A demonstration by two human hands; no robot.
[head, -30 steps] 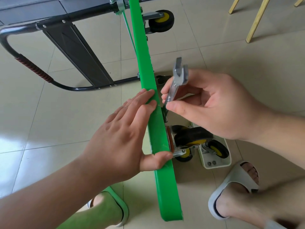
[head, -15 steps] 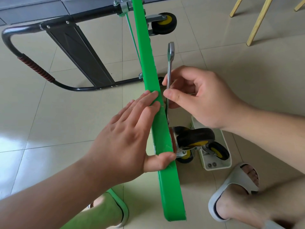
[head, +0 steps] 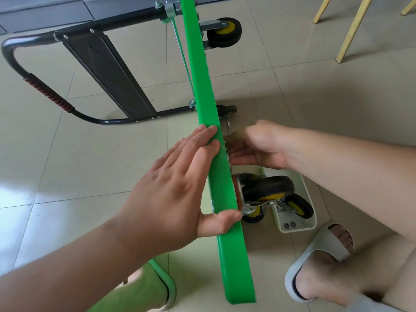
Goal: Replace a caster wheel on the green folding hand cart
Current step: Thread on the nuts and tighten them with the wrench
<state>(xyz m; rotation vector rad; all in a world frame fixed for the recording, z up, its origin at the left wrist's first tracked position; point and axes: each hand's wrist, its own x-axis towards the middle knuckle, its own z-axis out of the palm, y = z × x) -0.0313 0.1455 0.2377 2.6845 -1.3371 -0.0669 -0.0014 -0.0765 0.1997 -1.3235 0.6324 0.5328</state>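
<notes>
Swap unfinished, by my reading: left hand (head: 171, 190) flat, bracing green cart deck (head: 202, 86); right hand (head: 263, 145) curled beside mounted caster (head: 267, 188) — grip blurred, cannot tell; spare caster (head: 297, 206) in tray (head: 304, 229).

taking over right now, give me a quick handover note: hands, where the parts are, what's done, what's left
Left hand: flat on the green platform, thumb across its edge, steadying it on its side.
Right hand: blurred, fingers curled at the platform's underside beside the mounted caster; what it grips is unclear.
White tray on the floor holds a loose caster and two nuts.
Done: one caster sits against the platform.
Left, likely: finish its fasteners, since nuts are still in the tray.
</notes>
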